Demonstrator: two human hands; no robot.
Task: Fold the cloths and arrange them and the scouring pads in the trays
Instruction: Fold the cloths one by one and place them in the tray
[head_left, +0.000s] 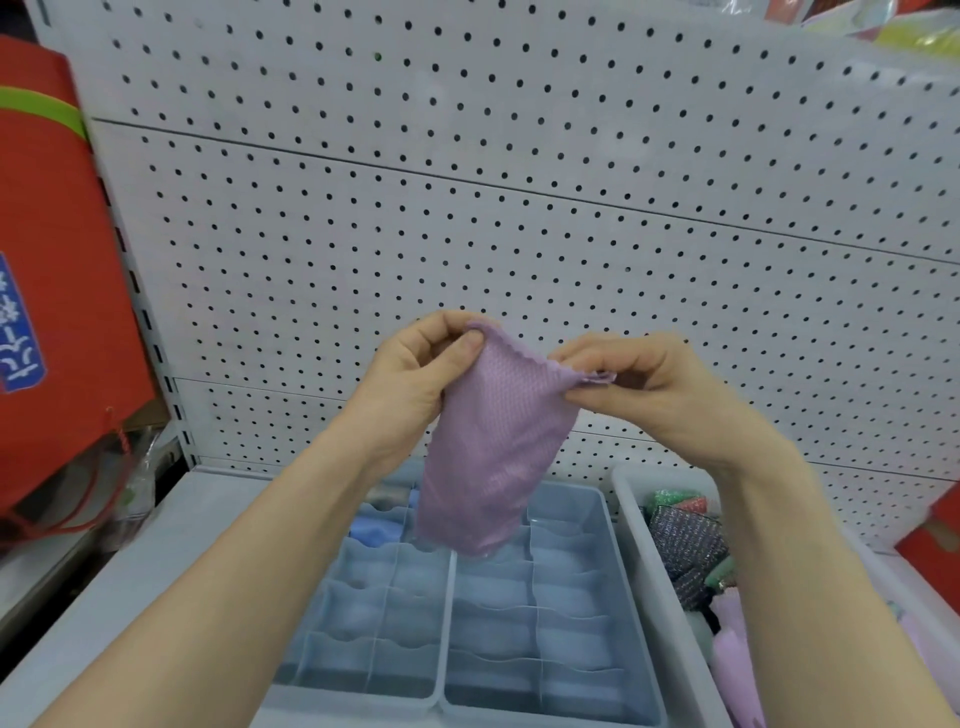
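The fingers (470, 343) of the left hand (410, 379) are curled and pinch one upper corner of the purple cloth (493, 452). The right hand (654, 400) pinches the other upper corner between thumb and forefinger, where the edges are bunched together. The cloth hangs in the air from both hands, above the far end of the two divided trays (449, 623). Whether its lower edge touches them cannot be told.

The step in hand seems to be the folding, because the cloth looks already doubled into a narrow piece. The next move probably calls for one more fold with the edges kept even, so that the piece becomes small enough for one compartment.

The cloth is thin and soft, with a fine net-like weave and a wavy border. The trays are of pale blue-grey plastic, a little translucent, and dividers with wavy tops cut them into small rectangular compartments. A blue cloth (376, 530) lies in a far compartment of the left tray.

The trays stand side by side on a grey shelf (156, 571). At the right edge of the shelf stands a white bin (631, 519) that holds dark, glittering scouring pads (680, 540) and more purple cloths (732, 654). Behind the shelf is a white pegboard (519, 182), and beyond its left edge a red bag (62, 260).
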